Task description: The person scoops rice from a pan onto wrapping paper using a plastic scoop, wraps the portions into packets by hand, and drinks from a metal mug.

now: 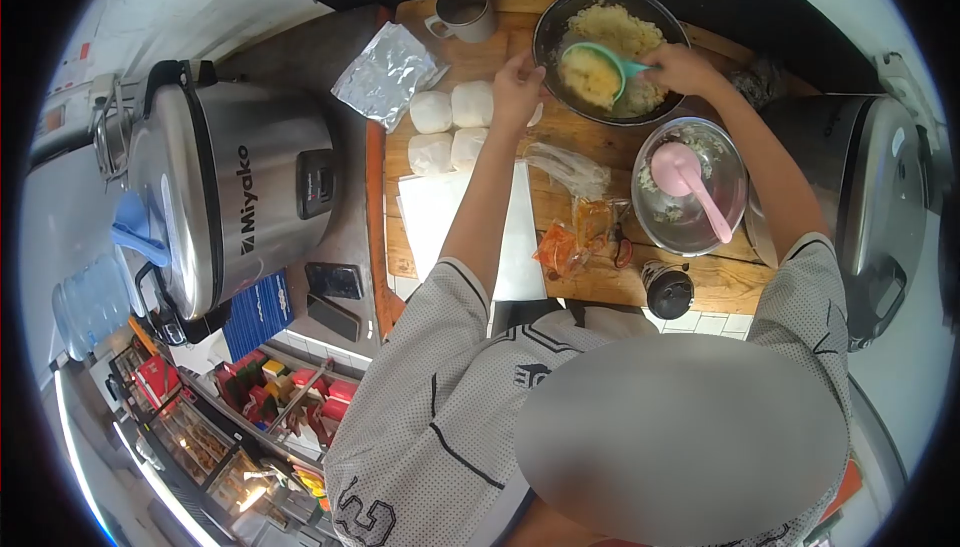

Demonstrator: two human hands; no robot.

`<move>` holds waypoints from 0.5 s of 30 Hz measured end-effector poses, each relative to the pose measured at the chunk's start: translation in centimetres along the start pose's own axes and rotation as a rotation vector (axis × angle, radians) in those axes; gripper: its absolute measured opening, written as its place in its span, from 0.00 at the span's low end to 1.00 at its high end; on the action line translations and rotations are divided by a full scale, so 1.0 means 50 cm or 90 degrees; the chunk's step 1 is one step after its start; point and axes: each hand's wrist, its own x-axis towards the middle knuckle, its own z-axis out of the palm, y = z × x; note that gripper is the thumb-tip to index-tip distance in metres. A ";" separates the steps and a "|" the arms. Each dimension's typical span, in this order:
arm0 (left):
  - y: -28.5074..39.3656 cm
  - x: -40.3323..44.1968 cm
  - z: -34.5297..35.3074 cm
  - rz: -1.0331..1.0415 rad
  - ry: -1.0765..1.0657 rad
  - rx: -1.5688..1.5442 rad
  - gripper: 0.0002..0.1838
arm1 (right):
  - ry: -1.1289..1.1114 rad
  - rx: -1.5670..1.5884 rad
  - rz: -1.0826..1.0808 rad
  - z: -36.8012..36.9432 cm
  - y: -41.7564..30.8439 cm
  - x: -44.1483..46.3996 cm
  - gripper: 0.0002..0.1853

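Observation:
A large dark bowl (546,87) with yellowish rice (612,21) stands at the far side of the wooden table. My left hand (518,89) is closed at the bowl's left rim, fingers curled against it. In my right hand (682,69) is the handle of a green scoop (622,77), which is inside the bowl and loaded with yellow rice. Below it, a steel bowl (648,215) with bits of white rice holds a pink scoop (678,169). Several round, white-wrapped portions (430,113) sit beside my left forearm, one partly hidden by it.
Foil (386,75) and a metal mug (464,13) lie at the back left. White paper sheets (440,222), plastic bags (565,247) and a dark-lidded jar (669,293) are nearer me. Large steel cookers stand left (270,177) and right (815,147).

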 end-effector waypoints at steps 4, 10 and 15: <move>-0.004 0.002 0.002 0.003 0.011 -0.028 0.21 | 0.269 -0.191 0.015 0.019 -0.027 -0.007 0.14; -0.004 0.003 0.001 0.006 -0.001 -0.002 0.22 | 0.219 -0.424 0.070 0.068 -0.115 0.015 0.23; -0.005 0.004 -0.005 0.002 -0.013 -0.003 0.21 | 0.380 -0.465 -0.068 0.053 -0.046 0.057 0.17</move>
